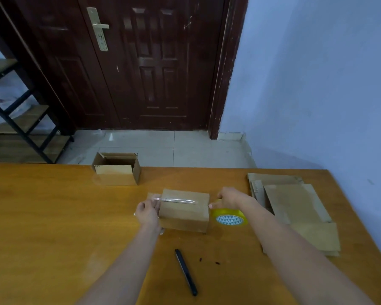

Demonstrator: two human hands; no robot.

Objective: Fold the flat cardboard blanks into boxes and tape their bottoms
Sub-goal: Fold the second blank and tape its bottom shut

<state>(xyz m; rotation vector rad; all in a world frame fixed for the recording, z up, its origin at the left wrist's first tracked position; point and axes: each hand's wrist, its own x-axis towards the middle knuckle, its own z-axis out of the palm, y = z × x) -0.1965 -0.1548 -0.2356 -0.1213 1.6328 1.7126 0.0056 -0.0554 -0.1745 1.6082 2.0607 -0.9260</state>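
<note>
A small folded cardboard box (pixel 185 213) stands bottom-up in the middle of the wooden table (pixel 53 216). A strip of clear tape (pixel 176 200) runs along its top seam. My left hand (pixel 147 211) pinches the tape's free end at the box's left edge. My right hand (pixel 229 198) grips the yellowish tape roll (pixel 229 217) just right of the box. A stack of flat cardboard blanks (pixel 295 208) lies at the right. A finished box (pixel 117 168) stands open-topped at the table's far edge.
A black pen-like cutter (pixel 186 271) lies on the table near me, between my forearms. Beyond the table are a tiled floor, a dark wooden door (pixel 141 62) and a metal shelf (pixel 20 106) at the left. A blue wall (pixel 317 84) borders the right.
</note>
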